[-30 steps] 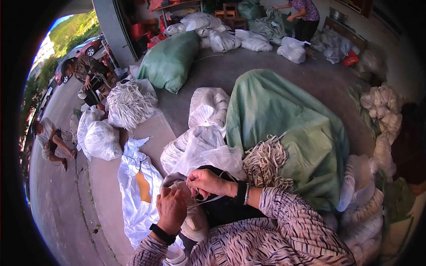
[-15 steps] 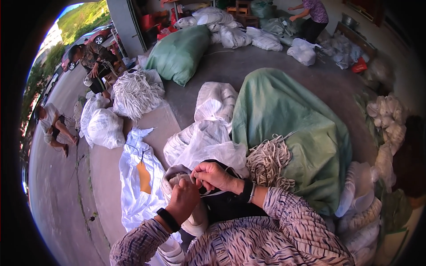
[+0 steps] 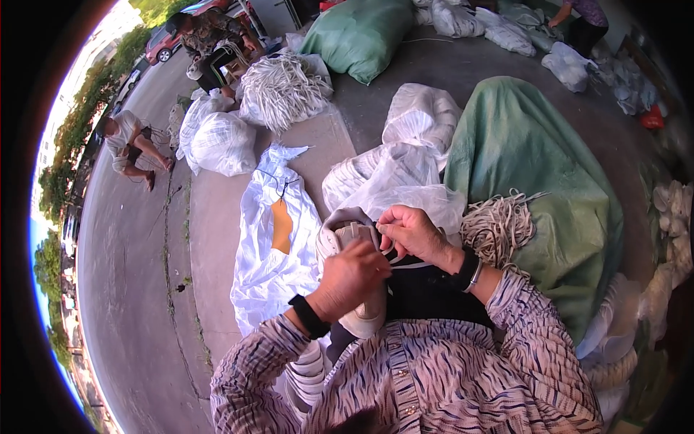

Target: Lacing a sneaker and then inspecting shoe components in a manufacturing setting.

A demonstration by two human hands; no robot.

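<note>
A pale beige sneaker (image 3: 363, 318) rests on my lap, its grey-lined opening away from me and its toe towards me. Over its laced front, my left hand (image 3: 353, 278) is curled closed; its fingertips are blurred and what they hold is hidden. My right hand (image 3: 413, 233) pinches a thin white shoelace (image 3: 395, 254) by the sneaker's right side. Beyond my right wrist lies a tangled heap of off-white laces (image 3: 499, 230) on a green cloth cover (image 3: 546, 173).
Ahead stand clear plastic bags of white shoe parts (image 3: 423, 116). At left lies a white plastic sack (image 3: 267, 271) with an orange-brown patch. Further off are a bundle of white strips (image 3: 283, 90), a stuffed green sack (image 3: 361, 36) and seated people. Stacked pale pieces (image 3: 307, 376) sit below my left forearm.
The view has swung left and down, so everything sits further right in it. My left hand has moved across the sneaker's front, nearer its right side, while the right hand keeps its pinch.
</note>
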